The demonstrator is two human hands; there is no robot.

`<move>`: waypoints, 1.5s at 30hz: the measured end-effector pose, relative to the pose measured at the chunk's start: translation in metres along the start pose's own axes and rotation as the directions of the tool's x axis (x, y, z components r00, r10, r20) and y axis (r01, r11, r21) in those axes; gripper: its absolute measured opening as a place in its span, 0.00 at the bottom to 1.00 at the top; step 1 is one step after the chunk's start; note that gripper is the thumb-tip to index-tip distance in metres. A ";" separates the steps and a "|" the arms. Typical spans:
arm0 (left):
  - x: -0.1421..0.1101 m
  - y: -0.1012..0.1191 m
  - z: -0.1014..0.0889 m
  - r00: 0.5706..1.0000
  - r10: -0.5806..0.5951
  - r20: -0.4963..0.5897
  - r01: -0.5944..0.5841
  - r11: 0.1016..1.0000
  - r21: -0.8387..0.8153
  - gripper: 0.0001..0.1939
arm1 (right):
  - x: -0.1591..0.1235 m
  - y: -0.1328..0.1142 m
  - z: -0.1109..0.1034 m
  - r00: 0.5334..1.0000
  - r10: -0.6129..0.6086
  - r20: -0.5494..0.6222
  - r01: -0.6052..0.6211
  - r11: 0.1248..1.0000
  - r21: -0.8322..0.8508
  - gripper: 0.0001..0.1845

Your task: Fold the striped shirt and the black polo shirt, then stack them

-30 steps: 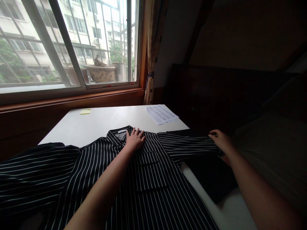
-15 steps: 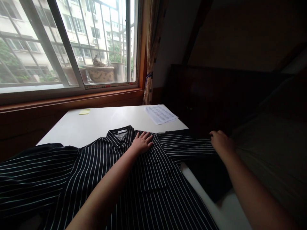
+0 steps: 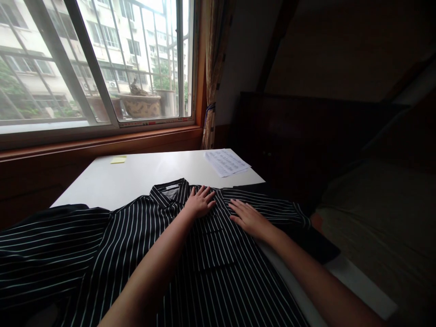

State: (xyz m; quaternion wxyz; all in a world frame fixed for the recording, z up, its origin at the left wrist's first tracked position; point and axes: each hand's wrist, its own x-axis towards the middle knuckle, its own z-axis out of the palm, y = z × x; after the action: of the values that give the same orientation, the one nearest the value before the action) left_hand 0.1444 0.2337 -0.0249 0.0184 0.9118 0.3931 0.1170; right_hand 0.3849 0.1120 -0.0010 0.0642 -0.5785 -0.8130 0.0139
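Observation:
A black shirt with white stripes (image 3: 136, 240) lies spread face up on the white table (image 3: 153, 165), its collar toward the window. My left hand (image 3: 200, 202) rests flat with fingers spread on the shirt's upper front, just right of the collar. Over the seam where the right-hand sleeve joins the body, my right hand (image 3: 250, 219) lies with its fingers stretched out, pointing left. That sleeve runs out to the right over dark cloth (image 3: 316, 245). The other sleeve extends to the left edge of the view.
Printed sheets of paper (image 3: 226, 162) lie at the table's far right corner. A yellow sticky note (image 3: 118, 160) is at the far left. Behind the table are a barred window (image 3: 136, 68) and a tied curtain (image 3: 209, 113). Greenish-brown fabric (image 3: 374, 227) is at the right.
My right hand has let go of the sleeve's end and moved left to the shoulder seam. The sleeve end now lies lower, no longer pulled taut. My left hand has stayed in place.

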 end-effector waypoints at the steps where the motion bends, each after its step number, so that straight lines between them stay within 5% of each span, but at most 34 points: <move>1: -0.002 0.001 -0.003 1.000 0.010 -0.008 -0.010 1.000 0.001 0.30 | -0.001 0.000 0.005 0.999 0.030 0.017 -0.030 0.999 -0.012 0.34; 7: -0.036 0.018 -0.016 0.996 0.082 -0.043 -0.081 0.997 0.005 0.29 | -0.007 0.013 0.017 0.998 0.054 0.024 -0.053 0.997 -0.055 0.36; 17: -0.165 0.039 -0.044 0.981 0.183 0.067 -0.179 0.982 -0.063 0.31 | -0.002 0.014 0.014 0.991 0.079 0.112 -0.072 0.995 -0.071 0.39; 20: -0.192 0.033 -0.060 0.981 0.186 0.045 -0.184 0.982 -0.053 0.30 | 0.006 0.009 0.009 0.986 0.106 0.130 -0.098 0.993 -0.066 0.39; 22: -0.204 0.016 -0.067 0.997 0.083 0.003 -0.083 0.997 -0.012 0.29 | 0.016 0.000 0.006 0.992 0.088 0.093 -0.085 0.995 -0.043 0.37; 24: -0.209 -0.009 -0.068 0.994 -0.100 -0.040 0.102 0.994 0.039 0.28 | 0.029 -0.016 0.005 0.998 0.043 0.050 -0.043 0.999 -0.001 0.36; 29: -0.207 -0.079 -0.059 0.887 -0.461 0.015 0.453 0.878 0.154 0.31 | 0.080 -0.071 0.014 0.999 -0.043 0.030 0.039 0.992 0.119 0.36; 36: -0.193 -0.128 -0.062 0.857 -0.512 0.061 0.494 0.849 0.186 0.33 | 0.140 -0.118 0.041 0.999 -0.050 0.008 0.048 0.991 0.126 0.38; 45: -0.194 -0.145 -0.059 0.833 -0.552 0.027 0.536 0.819 0.205 0.33 | 0.136 -0.079 0.046 1.000 0.012 0.014 -0.013 0.996 0.085 0.38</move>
State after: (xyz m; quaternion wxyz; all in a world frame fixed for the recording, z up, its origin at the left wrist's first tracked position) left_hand -0.1012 0.1908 -0.0243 -0.0186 0.7633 0.6451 0.0299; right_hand 0.2612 0.2167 -0.0268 0.0831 -0.5804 -0.8084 0.0526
